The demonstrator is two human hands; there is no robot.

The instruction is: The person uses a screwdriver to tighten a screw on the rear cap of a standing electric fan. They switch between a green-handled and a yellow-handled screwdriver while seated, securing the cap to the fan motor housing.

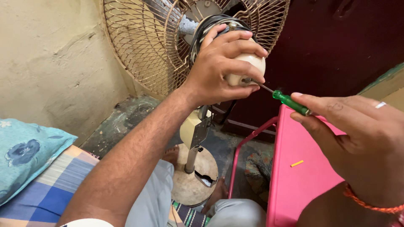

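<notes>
Here: pedestal fan, cream motor housing point(248, 67) gripped by the left hand point(219, 67) behind a rusty wire guard point(143, 46). Right hand point(357, 143) pinches a green-handled screwdriver point(290, 102), tip at the housing's rear. Pink stool point(303, 176) bears a small yellow piece point(296, 163). Blades mostly hidden; guard cropped above.

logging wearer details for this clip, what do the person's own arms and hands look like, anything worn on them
Both forearms are bare, with no sleeves and no gloves. The left hand wears nothing visible. The right hand has a plain silver band ring on one finger and a thin orange thread bracelet around the wrist.
</notes>
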